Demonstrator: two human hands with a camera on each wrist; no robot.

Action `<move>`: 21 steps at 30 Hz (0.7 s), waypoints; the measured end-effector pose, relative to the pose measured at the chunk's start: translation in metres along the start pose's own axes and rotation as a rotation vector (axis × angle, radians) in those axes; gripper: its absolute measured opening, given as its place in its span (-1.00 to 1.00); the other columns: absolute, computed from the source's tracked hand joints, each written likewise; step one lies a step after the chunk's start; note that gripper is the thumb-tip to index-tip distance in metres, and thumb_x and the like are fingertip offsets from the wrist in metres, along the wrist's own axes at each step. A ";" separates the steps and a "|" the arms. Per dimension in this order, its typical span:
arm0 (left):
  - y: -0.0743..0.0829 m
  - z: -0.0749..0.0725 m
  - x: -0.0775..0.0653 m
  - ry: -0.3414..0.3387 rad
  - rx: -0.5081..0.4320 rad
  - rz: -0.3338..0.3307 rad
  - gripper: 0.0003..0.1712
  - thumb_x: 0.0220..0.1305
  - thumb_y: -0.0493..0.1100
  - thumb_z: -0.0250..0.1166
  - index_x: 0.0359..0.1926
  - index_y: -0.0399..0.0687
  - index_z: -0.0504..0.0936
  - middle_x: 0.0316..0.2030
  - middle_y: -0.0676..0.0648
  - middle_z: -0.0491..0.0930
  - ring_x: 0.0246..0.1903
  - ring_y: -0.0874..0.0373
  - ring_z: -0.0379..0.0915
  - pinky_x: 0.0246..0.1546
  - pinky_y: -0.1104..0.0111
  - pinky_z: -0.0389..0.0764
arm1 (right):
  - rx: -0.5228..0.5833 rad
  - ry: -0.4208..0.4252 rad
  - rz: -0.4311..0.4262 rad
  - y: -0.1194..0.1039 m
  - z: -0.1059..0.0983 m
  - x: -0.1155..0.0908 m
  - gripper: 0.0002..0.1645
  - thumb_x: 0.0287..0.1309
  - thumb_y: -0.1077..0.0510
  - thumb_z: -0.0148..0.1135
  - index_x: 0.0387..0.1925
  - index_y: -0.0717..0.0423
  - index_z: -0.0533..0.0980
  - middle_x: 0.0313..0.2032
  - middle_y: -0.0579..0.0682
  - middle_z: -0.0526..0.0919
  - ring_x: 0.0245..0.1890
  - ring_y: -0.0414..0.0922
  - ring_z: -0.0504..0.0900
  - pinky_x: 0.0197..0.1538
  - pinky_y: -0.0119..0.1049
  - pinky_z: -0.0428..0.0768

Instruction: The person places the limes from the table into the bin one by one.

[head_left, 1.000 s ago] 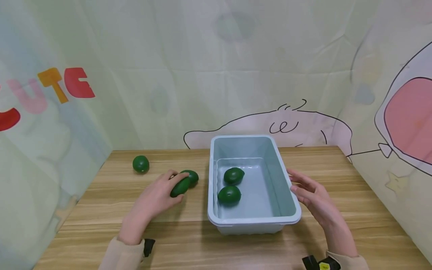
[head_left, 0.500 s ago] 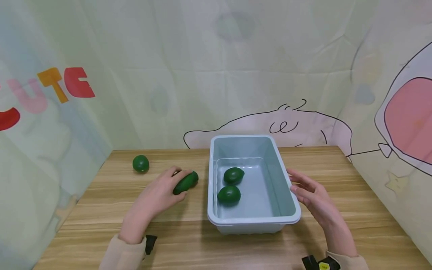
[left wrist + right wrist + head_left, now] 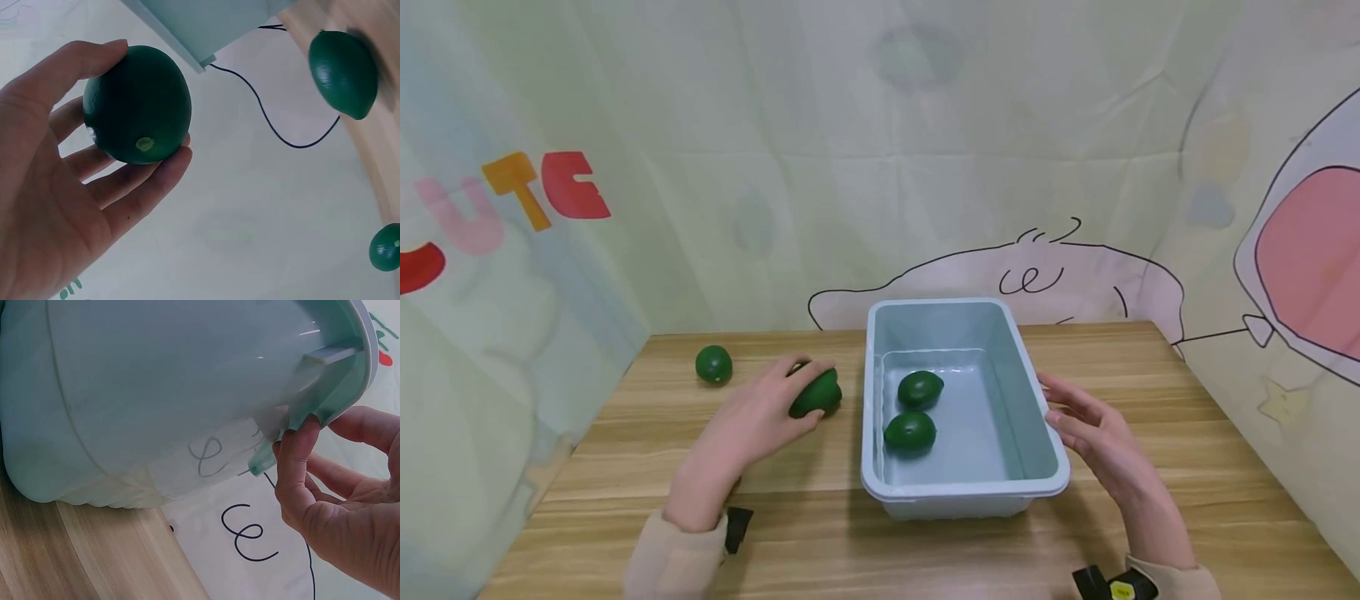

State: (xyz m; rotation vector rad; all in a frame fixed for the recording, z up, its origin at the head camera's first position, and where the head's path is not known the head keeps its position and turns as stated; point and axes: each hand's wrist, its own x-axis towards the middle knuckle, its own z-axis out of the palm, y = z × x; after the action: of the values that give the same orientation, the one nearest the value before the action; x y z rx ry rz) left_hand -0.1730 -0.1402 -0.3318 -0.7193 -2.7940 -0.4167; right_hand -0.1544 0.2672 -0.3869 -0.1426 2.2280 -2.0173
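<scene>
My left hand (image 3: pixel 752 425) holds a green lime (image 3: pixel 139 103) between thumb and fingers, left of the plastic bin. Behind it is another lime (image 3: pixel 342 75) on the table, mostly covered by the held one in the head view. A third lime (image 3: pixel 713 365) sits alone near the table's back left. Two limes, one farther back (image 3: pixel 919 389) and one nearer (image 3: pixel 910 432), lie inside the pale blue-grey bin (image 3: pixel 966 492), along its left side. At the bin's right side, my right hand (image 3: pixel 1101 442) grips the rim with its thumb and fingertips.
The wooden table (image 3: pixel 775 533) ends at a hanging printed cloth (image 3: pixel 760 208) behind and on both sides. A black band with a camera mount (image 3: pixel 737 531) sits at the left wrist, and a similar one (image 3: pixel 1116 586) at the right.
My left hand has shifted slightly right and back with the lime in it, which now overlaps the lime behind. The right hand and the bin have stayed in place.
</scene>
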 end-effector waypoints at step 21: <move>0.016 -0.014 0.018 -0.011 0.000 0.061 -0.34 0.11 -0.10 0.38 0.28 0.13 0.44 0.10 -0.11 0.48 -0.13 0.04 0.48 -0.22 0.23 0.59 | -0.001 -0.003 -0.004 -0.001 0.001 -0.001 -0.33 0.32 0.11 0.11 0.41 0.11 0.20 0.08 -0.17 0.44 0.03 -0.35 0.51 0.02 -0.45 0.59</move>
State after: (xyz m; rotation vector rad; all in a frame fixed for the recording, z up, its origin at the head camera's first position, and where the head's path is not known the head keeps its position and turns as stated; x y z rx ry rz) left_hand -0.1779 -0.1233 -0.3103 -0.8078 -2.7742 -0.4027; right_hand -0.1537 0.2667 -0.3863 -0.1506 2.2284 -2.0165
